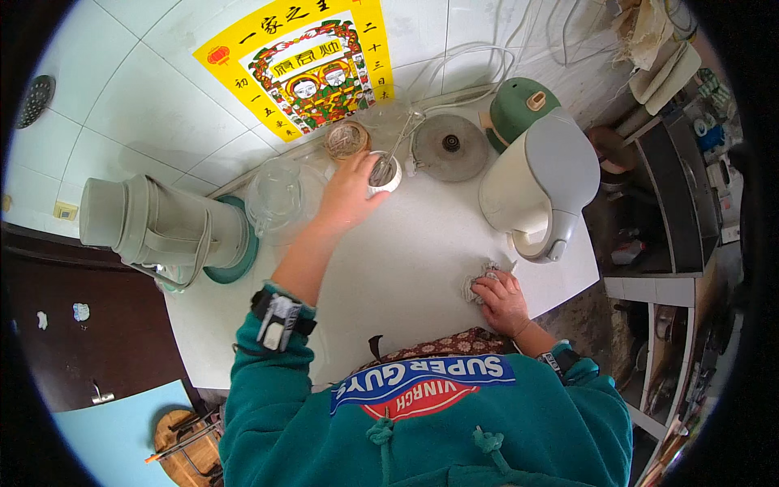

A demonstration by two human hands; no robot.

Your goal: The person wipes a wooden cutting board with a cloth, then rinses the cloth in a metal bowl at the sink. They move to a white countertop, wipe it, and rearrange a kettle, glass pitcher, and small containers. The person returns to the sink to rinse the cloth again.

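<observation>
At the back of the white table (389,268), my left hand (348,193) grips a small white cup (391,182) from its left side. Thin metal utensils (398,141) lean up out of the cup. My right hand (504,304) presses a crumpled pale cloth (470,287) onto the tabletop near the right front edge. Just behind my left hand stands a round jar (347,139) with a brownish rim. A grey round kettle base (451,148) lies right of the cup.
A cream electric kettle (517,176) with a grey lid and a green appliance (523,112) stand at right. Clear glassware (277,195) and a large thermos (176,225) on a teal base (248,259) are at left. A white cord (468,55) runs along the tiled wall (420,36).
</observation>
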